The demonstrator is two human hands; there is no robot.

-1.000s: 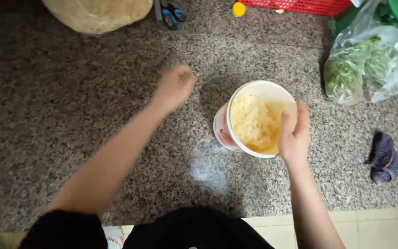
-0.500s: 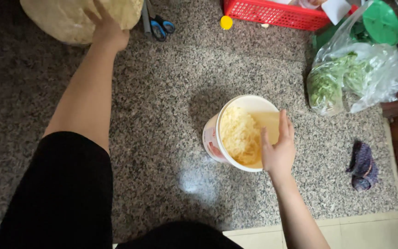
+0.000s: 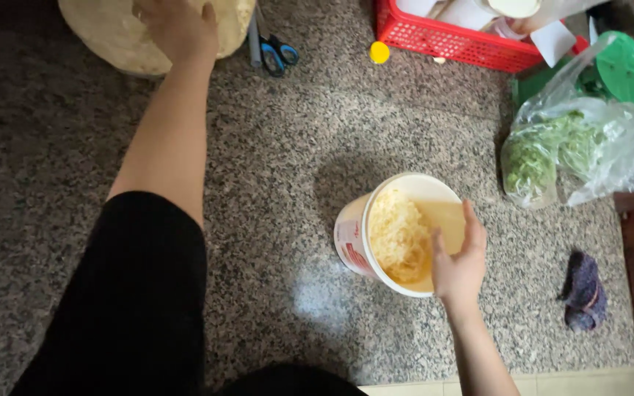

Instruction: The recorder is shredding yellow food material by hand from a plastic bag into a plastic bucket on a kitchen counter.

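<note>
Speckled granite surface: carries all items.
Red slatted basket, far edge, holding white packets.
Clear bag of leafy greens, right side, beside a green lid.
Pale round bundle, far left corner; left hand laid flat on it, fingers spread.
White noodle cup, centre-right, tilted, dry noodles inside; right hand cupped against its rim.
Blue-handled scissors.
Dark cloth.
Yellow cap.

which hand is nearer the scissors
Left. The left hand rests on the tan bag just beside the scissors; the right hand holds the noodle cup, far below.
</note>
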